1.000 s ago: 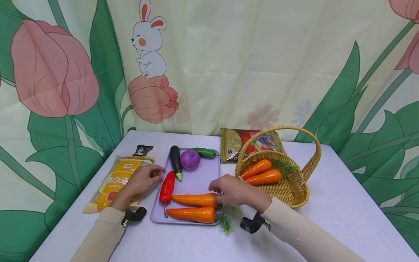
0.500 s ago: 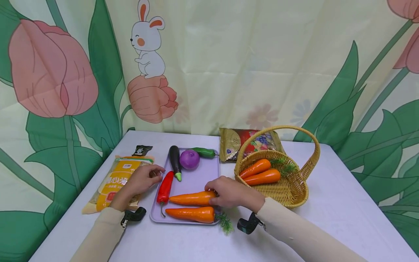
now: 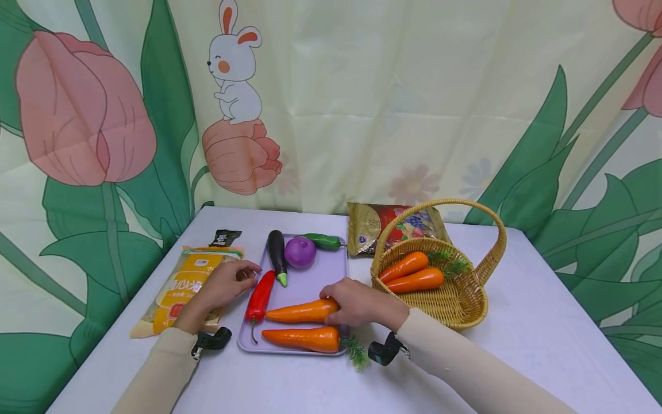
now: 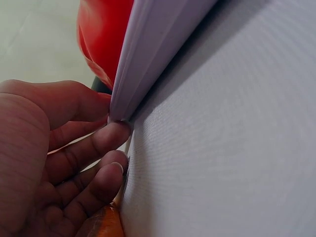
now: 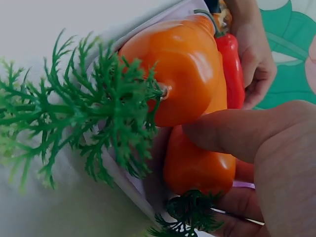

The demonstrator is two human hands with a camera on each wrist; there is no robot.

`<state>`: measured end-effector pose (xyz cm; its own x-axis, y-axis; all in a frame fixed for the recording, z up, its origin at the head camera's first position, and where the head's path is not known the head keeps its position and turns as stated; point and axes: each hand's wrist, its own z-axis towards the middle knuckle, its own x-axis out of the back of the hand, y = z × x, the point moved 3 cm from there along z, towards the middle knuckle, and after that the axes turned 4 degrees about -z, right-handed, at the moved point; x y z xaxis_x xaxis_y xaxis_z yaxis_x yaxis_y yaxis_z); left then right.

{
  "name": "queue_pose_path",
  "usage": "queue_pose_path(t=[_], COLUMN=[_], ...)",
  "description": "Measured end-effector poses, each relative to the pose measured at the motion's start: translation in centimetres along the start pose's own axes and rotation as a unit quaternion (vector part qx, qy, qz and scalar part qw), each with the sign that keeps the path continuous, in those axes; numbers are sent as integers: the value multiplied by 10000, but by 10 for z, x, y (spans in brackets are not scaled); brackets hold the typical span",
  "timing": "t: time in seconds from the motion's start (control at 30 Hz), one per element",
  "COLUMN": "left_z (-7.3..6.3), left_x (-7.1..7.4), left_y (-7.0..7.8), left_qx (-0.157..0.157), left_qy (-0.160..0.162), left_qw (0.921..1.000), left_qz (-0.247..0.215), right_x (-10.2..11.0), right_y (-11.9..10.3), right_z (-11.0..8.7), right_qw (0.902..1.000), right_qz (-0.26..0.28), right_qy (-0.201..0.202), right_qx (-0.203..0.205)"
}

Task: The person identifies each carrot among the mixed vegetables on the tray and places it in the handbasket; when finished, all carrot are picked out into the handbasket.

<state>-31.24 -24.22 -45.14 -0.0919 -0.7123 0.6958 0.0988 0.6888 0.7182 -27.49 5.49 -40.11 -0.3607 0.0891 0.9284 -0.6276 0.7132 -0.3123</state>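
A person's right hand [image 3: 354,302] pinches a carrot [image 3: 300,311] on a tray [image 3: 315,282] as the left hand [image 3: 227,284] grips the tray's rim [image 4: 129,74].

Left hand [image 3: 226,284] at the left edge of the tray [image 3: 305,284], fingers bent, pinching. Right hand [image 3: 357,302] at its right edge, thumb opposing fingers. Forearms [image 3: 473,365] angled inward.

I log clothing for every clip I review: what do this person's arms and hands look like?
The left sleeve and right sleeve are long, plain and cream. Both the left hand and right hand are ungloved. Each wrist bears a black strapped device with a small silvery fitting. No cables show.
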Motion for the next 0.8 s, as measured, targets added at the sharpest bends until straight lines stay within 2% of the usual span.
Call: queue_pose_path(t=[0.17,0.37,0.7,0.8], left_z=[0,0,1,0], left_x=[-1,-1,-1,-1], left_y=[0,-2,-2,-1], left_qx=[21,-8,-57,-44], left_qy=[19,63,60,58], left_qw=[10000,10000,10000,10000], left_qz=[10,34,-16,-44], right_x=[-1,5,24,32], right_y=[3,2,1,1], right_z=[-1,-5,-20,-26], right_qw=[9999,9997,9963,9963], right_qz=[146,10,-250,-196], right_qy=[-1,249,709,758], right_qx=[-45,55,422,365])
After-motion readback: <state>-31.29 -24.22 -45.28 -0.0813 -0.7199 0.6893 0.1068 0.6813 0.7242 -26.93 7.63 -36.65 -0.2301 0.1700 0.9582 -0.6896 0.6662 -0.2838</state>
